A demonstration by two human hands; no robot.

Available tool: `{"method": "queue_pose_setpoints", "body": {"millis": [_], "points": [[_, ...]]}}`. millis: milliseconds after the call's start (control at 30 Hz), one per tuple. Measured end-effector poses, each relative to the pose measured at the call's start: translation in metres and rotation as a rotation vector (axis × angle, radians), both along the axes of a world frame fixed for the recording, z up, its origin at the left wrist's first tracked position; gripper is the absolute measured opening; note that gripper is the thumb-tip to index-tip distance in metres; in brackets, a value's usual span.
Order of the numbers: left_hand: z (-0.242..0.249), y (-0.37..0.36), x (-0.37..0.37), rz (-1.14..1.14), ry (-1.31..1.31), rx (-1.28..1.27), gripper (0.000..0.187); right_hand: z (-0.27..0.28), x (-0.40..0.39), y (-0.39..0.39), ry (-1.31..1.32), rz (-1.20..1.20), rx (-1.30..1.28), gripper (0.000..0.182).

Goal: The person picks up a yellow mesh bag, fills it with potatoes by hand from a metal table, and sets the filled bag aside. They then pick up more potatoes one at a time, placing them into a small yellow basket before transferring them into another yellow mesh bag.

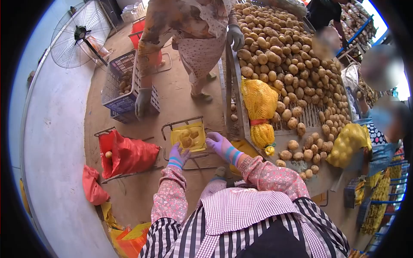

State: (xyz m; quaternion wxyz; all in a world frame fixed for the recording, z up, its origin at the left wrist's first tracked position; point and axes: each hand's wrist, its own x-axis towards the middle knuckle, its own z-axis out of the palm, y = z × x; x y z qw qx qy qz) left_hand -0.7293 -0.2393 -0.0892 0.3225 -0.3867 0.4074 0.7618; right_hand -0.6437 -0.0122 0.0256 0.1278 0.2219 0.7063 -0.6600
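Beside the table (275, 142), both hands, left (177, 155) and right (219, 144), grip the bag (188, 136) rim; soft mesh, probably heavy with potatoes, best held there.

Bright, even daylight across the scene; colours saturated. Strongest light enters at upper right, where an opening blows out to white glare. Shadows soft and short: faint ones under the red mesh bag (124, 155) and beneath the blue crate (122, 86) on the dirt floor (180, 99). Heavy fisheye distortion: the pale wall (56, 172) curves, black vignette fills all corners. Centre is fairly sharp; edges soften. Three blurred patches at right. Slight compression smear on the potatoes (279, 56).
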Motion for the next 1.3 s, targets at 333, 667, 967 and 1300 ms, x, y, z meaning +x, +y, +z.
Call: {"method": "queue_pose_setpoints", "body": {"millis": [333,667,967,1300], "points": [[0.038,0.068,0.010,-0.347,0.421,-0.250,0.038,0.072,0.149,0.117,0.396,-0.503,-0.232,0.031],[0.168,0.265,0.076,-0.817,1.812,-0.405,0.046,0.016,0.269,0.288,0.381,-1.248,0.278,0.033],[0.116,0.299,0.085,-1.243,2.125,-0.731,0.042,0.004,0.301,0.493,-0.123,-1.210,1.190,0.074],[0.120,0.307,0.094,-1.287,2.077,-0.830,0.041,0.019,0.256,0.588,-0.510,-0.851,1.058,0.089]]}}
